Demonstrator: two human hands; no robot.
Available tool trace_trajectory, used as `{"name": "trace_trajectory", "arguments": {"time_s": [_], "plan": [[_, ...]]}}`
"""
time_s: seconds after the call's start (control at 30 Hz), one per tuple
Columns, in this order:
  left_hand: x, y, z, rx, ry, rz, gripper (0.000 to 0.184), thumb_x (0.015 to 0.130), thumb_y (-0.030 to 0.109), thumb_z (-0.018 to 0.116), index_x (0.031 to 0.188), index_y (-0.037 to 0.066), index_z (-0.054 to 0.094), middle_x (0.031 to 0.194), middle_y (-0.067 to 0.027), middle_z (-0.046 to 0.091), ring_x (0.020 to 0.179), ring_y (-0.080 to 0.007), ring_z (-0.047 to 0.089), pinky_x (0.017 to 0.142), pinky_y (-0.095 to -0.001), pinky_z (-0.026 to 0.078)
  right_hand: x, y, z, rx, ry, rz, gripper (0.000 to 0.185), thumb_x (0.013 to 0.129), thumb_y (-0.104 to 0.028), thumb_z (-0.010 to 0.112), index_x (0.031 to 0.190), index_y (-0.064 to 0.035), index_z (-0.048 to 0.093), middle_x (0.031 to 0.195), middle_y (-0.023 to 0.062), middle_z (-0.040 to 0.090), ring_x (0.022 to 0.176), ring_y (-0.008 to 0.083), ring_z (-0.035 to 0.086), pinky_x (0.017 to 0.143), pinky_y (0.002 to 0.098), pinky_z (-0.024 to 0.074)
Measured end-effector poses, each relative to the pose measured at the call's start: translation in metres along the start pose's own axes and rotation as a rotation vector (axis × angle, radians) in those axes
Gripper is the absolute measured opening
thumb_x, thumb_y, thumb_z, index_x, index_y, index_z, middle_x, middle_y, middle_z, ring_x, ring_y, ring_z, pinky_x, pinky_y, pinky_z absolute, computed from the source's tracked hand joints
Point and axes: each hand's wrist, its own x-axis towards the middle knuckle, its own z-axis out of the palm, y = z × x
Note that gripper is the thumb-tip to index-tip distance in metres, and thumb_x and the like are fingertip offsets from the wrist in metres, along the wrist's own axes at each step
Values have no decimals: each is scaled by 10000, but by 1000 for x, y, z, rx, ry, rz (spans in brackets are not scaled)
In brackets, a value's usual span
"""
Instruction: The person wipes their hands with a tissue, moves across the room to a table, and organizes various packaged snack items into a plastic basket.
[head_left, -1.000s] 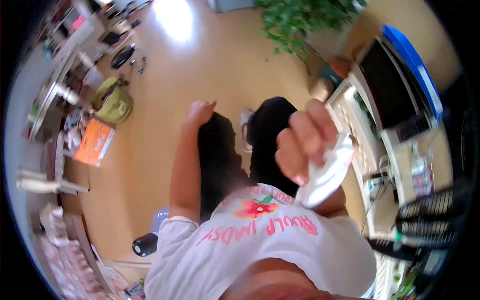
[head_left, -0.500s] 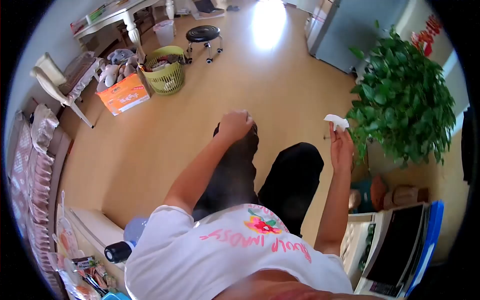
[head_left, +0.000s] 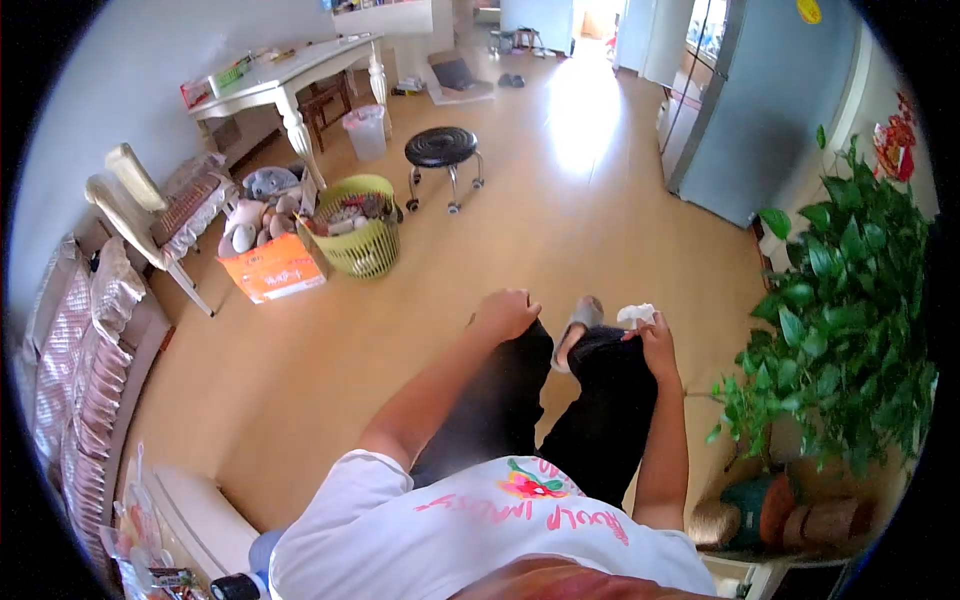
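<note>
Between the thumb and fingers of my right hand point(head_left: 656, 345) is a crumpled white tissue point(head_left: 637, 315), held out in front of my right knee. My left hand point(head_left: 508, 313) hangs over my left knee with its fingers curled, and nothing shows in it. Both forearms reach forward from a white printed shirt point(head_left: 500, 530). Below the hands are black trousers point(head_left: 600, 400) and a grey slipper point(head_left: 578, 325) on one foot.
Ahead stands a black wheeled stool point(head_left: 441, 147), with a green basket point(head_left: 368, 248) and an orange box point(head_left: 272, 268) of plush toys to its left. A leafy plant point(head_left: 840, 320) and a grey fridge point(head_left: 770, 110) are on the right. A white table point(head_left: 290, 75) is farther back left.
The view has swung away from the monitor on the right to the room ahead. The tissue, earlier close to the camera, is now lower and farther off in my right hand. The stool and basket look nearer.
</note>
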Motion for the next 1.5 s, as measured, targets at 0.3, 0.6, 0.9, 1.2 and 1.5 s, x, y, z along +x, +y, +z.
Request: {"name": "trace_trajectory", "arguments": {"time_s": [0.3, 0.6, 0.9, 1.2, 1.5], "plan": [[125, 0, -28, -4, 94, 32, 369, 939, 355, 538, 966, 22, 694, 1009, -258, 691, 985, -442, 651, 870, -516, 519, 152, -26, 9, -10, -57, -24, 227, 1006, -153, 532, 1138, 31, 528, 858, 170, 750, 839, 288, 752, 808, 375, 544], [297, -83, -11, -72, 190, 202, 280, 903, 277, 611, 950, 10, 680, 990, -252, 673, 1002, -434, 621, 882, -495, 504, 341, 44, 53, -228, -127, 24, 307, 958, -194, 577, 1149, 46, 591, 1039, 241, 723, 949, 394, 719, 889, 454, 535], [430, -74, -41, -52, 155, 75, 380, 920, 381, 589, 996, 25, 696, 978, -234, 706, 946, -434, 659, 848, -518, 519, 439, 12, 50, -193, 59, -12, 314, 1030, -255, 525, 1235, -29, 598, 893, 180, 759, 907, 305, 736, 855, 458, 535], [612, -112, -39, -19, -21, 10, 425, 933, 405, 553, 1067, 31, 703, 1068, -248, 706, 1028, -420, 668, 885, -515, 524, 621, 71, 64, -358, 81, 41, 326, 1043, -318, 503, 1262, -78, 529, 791, 107, 749, 915, 416, 697, 844, 553, 514], [714, -113, -65, 11, 239, -59, 348, 913, 355, 608, 992, 24, 679, 992, -223, 694, 974, -414, 654, 858, -517, 511, 761, 100, 62, -352, 35, 9, 352, 1038, -329, 476, 1272, -70, 517, 958, 185, 737, 1010, 445, 656, 869, 553, 492]]}}
